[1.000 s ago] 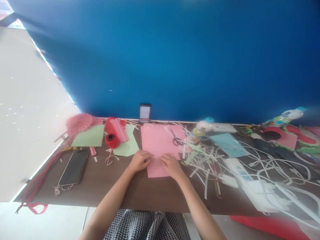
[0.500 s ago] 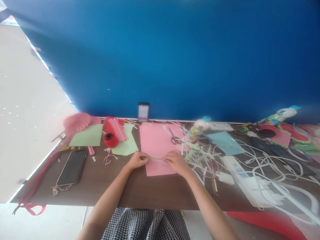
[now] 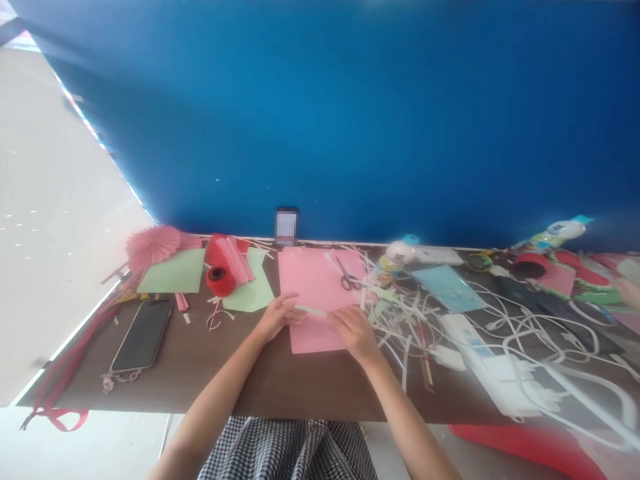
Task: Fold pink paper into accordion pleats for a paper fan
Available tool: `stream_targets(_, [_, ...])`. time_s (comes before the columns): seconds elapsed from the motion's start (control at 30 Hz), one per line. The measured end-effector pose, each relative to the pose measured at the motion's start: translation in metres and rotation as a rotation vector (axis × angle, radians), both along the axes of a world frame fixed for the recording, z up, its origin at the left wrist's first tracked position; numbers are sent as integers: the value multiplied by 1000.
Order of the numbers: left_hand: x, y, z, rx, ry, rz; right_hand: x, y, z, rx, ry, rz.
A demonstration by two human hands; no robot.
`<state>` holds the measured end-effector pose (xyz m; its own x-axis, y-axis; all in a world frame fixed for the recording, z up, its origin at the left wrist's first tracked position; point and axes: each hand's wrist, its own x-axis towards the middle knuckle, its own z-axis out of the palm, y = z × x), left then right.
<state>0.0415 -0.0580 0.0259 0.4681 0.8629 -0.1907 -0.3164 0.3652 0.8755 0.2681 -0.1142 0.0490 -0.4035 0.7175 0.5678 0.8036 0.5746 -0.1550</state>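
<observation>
A narrow pale green paper strip (image 3: 311, 310) stretches between my hands above a pink sheet of paper (image 3: 320, 280). My right hand (image 3: 354, 333) pinches the strip's right end, the fingertips partly hiding it. At the strip's left end is my left hand (image 3: 277, 319), its fingers parted around the tip and not visibly gripping it. On the pink sheet, up and to the right, lie dark-handled scissors (image 3: 349, 277).
To the left are a red tape roll (image 3: 220, 281), green paper (image 3: 173, 272), a pink paper fan (image 3: 153, 245) and a phone (image 3: 143, 335). Rightward lie paper scraps (image 3: 393, 310), a glue bottle (image 3: 399, 255), a power strip (image 3: 470, 343) and cables. Another person's hand (image 3: 627, 292) shows at the right edge.
My left hand's fingers have spread from their pinch on the strip. The strip now slopes slightly down to the right. Another person's hand has appeared at the right edge.
</observation>
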Motion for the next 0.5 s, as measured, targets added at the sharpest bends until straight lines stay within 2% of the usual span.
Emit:
stream_targets(0.07, [2, -2, 0, -10, 11, 58, -10, -2, -10, 9, 17, 33])
stream_targets(0.17, [2, -2, -1, 55, 49, 127, -21, -1, -22, -33, 268, -74])
stream_targets(0.27, [2, -1, -1, 131, 66, 135, -33, 5, -29, -244, 753, -242])
stream_targets(0.37, [3, -2, 1, 171, 65, 117, -44, 11, -31, -527, 1176, -264])
stream_targets(0.43, [3, -3, 3, 195, 93, 119, -49, 13, -29, -609, 1303, -275])
stream_targets(0.5, [3, -4, 4, 237, 160, 130, -52, 14, -27, -633, 1335, -272])
